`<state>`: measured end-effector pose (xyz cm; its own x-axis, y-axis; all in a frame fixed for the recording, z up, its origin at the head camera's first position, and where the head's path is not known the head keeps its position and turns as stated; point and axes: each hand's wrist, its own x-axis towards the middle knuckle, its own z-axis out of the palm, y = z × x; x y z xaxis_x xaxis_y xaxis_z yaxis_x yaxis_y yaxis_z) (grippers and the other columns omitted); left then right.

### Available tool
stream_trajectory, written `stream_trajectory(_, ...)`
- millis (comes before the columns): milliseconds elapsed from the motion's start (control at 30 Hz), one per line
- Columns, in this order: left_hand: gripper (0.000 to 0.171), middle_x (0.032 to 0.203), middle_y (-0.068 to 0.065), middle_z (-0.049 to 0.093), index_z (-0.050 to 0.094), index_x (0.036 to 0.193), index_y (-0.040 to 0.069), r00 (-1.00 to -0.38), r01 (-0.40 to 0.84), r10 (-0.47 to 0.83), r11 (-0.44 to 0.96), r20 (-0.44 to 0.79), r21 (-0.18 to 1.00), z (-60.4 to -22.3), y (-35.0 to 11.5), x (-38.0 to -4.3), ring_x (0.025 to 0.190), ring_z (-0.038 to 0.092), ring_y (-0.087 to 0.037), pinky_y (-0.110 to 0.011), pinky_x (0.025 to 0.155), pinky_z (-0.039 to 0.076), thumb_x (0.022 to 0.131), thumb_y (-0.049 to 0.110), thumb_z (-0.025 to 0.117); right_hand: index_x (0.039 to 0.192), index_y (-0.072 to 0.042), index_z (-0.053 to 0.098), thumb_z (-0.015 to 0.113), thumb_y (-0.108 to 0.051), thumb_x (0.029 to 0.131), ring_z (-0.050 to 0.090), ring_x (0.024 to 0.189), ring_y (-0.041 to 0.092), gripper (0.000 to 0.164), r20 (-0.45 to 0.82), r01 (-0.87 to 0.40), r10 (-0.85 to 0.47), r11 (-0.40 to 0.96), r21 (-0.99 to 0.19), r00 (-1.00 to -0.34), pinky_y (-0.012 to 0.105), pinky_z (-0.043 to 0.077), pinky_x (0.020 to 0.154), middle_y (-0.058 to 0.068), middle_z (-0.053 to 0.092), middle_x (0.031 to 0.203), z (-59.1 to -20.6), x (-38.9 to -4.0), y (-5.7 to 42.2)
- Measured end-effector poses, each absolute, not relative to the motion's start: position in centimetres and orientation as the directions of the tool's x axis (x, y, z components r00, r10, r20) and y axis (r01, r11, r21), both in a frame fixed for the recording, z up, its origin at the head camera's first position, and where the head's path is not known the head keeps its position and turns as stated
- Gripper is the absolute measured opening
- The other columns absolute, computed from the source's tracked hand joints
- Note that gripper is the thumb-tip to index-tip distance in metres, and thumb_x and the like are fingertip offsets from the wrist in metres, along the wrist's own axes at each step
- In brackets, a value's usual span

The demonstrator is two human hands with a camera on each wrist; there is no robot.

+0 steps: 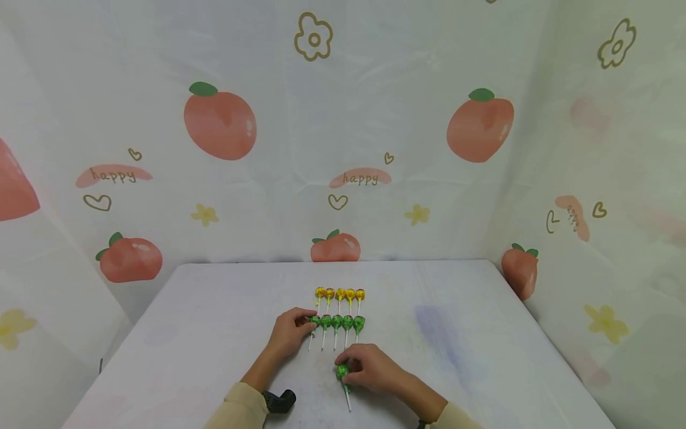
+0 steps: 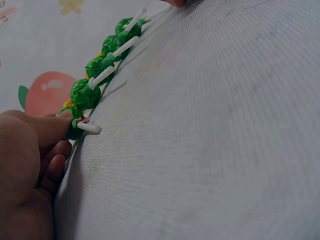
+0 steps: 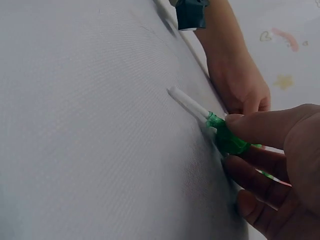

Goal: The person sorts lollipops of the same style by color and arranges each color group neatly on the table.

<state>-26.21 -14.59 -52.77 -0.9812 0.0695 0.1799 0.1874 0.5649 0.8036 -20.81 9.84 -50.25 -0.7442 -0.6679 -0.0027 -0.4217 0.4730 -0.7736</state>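
My left hand pinches the leftmost green-wrapped lollipop of a row, its white stick pointing toward me. The rest of that row, several green lollipops, lies to the right, side by side. Behind them lies a row of several yellow lollipops, sticks also toward me. Nearer the front, my right hand holds another green lollipop by its wrapped head between thumb and fingers. That stick slants toward the front of the table, apart from the rows.
A white cloth-covered table spreads under everything. Behind and beside it hangs a white backdrop printed with peaches, flowers and words. A black wrist device is strapped at the left sleeve.
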Motion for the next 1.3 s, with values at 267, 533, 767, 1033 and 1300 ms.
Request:
stream_trajectory(267, 0.023, 0.087, 0.003, 0.061, 0.073, 0.109, 0.01, -0.982, 0.186, 0.077, 0.561, 0.172, 0.807, -52.6, -14.7, -26.1, 0.078, 0.053, -0.014, -0.032, 0.069, 0.044, 0.086, 0.007, 0.073, 0.103, -0.017, 0.071, 0.078, -0.013, 0.082, 0.054, 0.072, 0.0, 0.022, 0.011, -0.44, -0.679, 0.463, -0.769, -0.734, 0.022, 0.047, 0.067, -0.017, 0.06, 0.085, -50.4, -21.0, 9.9)
stream_trajectory(533, 0.023, 0.088, 0.003, 0.061, 0.073, 0.109, 0.01, -0.981, 0.189, 0.076, 0.564, 0.177, 0.804, -52.6, -14.6, -26.1, 0.079, 0.052, -0.014, -0.032, 0.069, 0.044, 0.086, 0.007, 0.073, 0.104, -0.013, 0.071, 0.078, -0.01, 0.081, 0.057, 0.076, 0.001, 0.024, 0.054, -0.446, -0.668, 0.432, -0.784, -0.742, 0.023, 0.048, 0.067, -0.014, 0.062, 0.088, -49.7, -21.5, 10.8)
stream_trajectory(767, 0.022, 0.087, 0.004, 0.062, 0.074, 0.107, 0.01, -0.98, 0.193, 0.066, 0.566, 0.189, 0.802, -52.7, -14.6, -26.1, 0.078, 0.053, -0.013, -0.031, 0.069, 0.044, 0.085, 0.008, 0.073, 0.106, -0.01, 0.071, 0.078, -0.011, 0.082, 0.057, 0.079, 0.004, 0.026, 0.119, -0.478, -0.619, 0.455, -0.751, -0.776, 0.025, 0.048, 0.067, -0.011, 0.064, 0.093, -48.6, -22.4, 12.0)
stream_trajectory(1033, 0.023, 0.088, 0.003, 0.061, 0.073, 0.109, 0.01, -0.982, 0.183, 0.072, 0.559, 0.173, 0.809, -52.7, -14.6, -26.1, 0.079, 0.053, -0.014, -0.033, 0.07, 0.044, 0.086, 0.008, 0.072, 0.109, -0.009, 0.069, 0.076, -0.01, 0.083, 0.059, 0.082, 0.013, 0.026, 0.236, -0.491, -0.492, 0.493, -0.718, -0.838, 0.028, 0.049, 0.069, -0.004, 0.066, 0.101, -48.8, -24.1, 13.4)
stream_trajectory(1300, 0.023, 0.088, 0.004, 0.062, 0.073, 0.108, 0.011, -0.982, 0.185, 0.065, 0.558, 0.179, 0.809, -52.6, -14.6, -26.1, 0.078, 0.053, -0.014, -0.032, 0.07, 0.045, 0.086, 0.008, 0.073, 0.108, -0.007, 0.069, 0.075, -0.006, 0.084, 0.061, 0.081, 0.018, 0.025, 0.263, -0.427, -0.354, 0.548, -0.719, -0.897, 0.031, 0.048, 0.067, 0.001, 0.066, 0.099, -50.2, -25.6, 14.3)
